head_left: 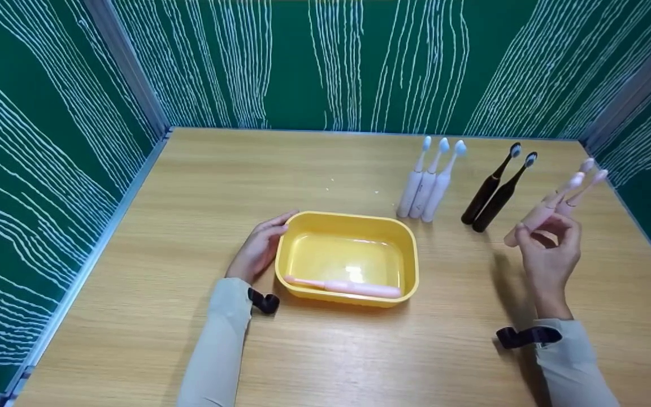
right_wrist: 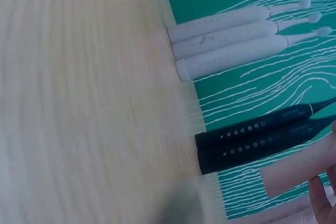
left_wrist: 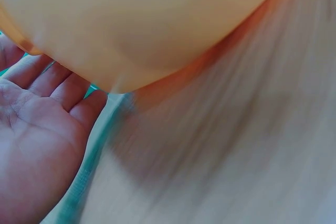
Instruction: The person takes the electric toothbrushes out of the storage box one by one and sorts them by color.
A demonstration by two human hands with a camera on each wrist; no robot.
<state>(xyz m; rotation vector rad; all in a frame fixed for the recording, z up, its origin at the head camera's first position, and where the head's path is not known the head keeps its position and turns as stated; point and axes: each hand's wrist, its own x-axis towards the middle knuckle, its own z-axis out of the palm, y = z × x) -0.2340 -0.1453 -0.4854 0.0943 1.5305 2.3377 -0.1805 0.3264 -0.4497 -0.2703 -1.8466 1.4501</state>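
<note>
My left hand (head_left: 259, 249) rests against the outer left wall of a yellow plastic bin (head_left: 347, 216), with its fingers near the rim. In the left wrist view the palm faces the bin and the fingers lie fairly straight along its wall. A pink electric toothbrush (head_left: 362, 289) lies inside the bin along the near side. At the right, my right hand (head_left: 551, 260) pinches another pink electric toothbrush (right_wrist: 296, 167) by its handle, tilted head up. Two more pink toothbrushes (head_left: 567, 207) stand right behind it, partly hidden by the held one and the hand.
Three white electric toothbrushes (head_left: 424, 192) stand in a row right of the bin's far corner. Two black ones (head_left: 492, 198) stand between them and my right hand. Green panels with white wavy lines (head_left: 297, 68) border the wooden table (head_left: 235, 175) on the back and sides.
</note>
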